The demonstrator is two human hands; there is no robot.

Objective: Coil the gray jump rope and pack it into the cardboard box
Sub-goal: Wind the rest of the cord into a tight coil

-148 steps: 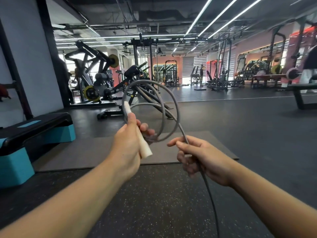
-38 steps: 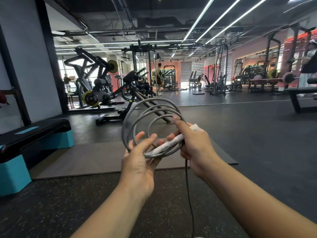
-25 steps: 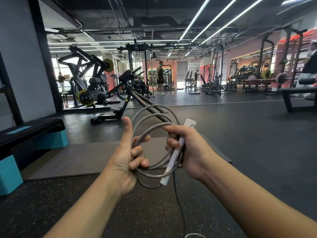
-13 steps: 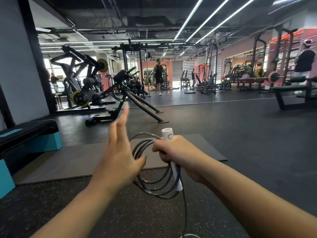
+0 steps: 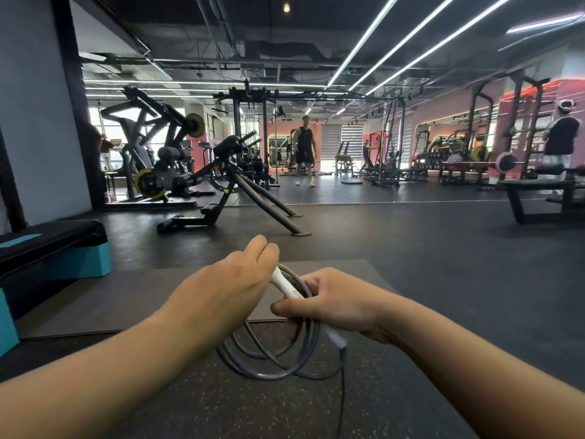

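Observation:
The gray jump rope (image 5: 269, 359) hangs in several loops below my hands, over the speckled black floor. My right hand (image 5: 335, 307) grips the coil together with a white handle (image 5: 286, 285) that lies slanted across it. A loose strand (image 5: 342, 394) drops from the handle's lower end to the bottom edge of the view. My left hand (image 5: 234, 280) is seen from the back, its fingers bunched and curled at the handle's upper end on top of the coil. No cardboard box is in view.
A gray mat (image 5: 133, 296) lies on the floor just ahead. A black and teal step platform (image 5: 53, 251) stands at the left. Gym machines (image 5: 221, 185) and a bench (image 5: 544, 198) stand farther back. One person (image 5: 304, 153) stands far ahead, another (image 5: 560, 144) at the right.
My left hand, spread open half a second ago, has closed over the top of the coil. The coil and both hands have dropped lower, and the handle has tilted to the left.

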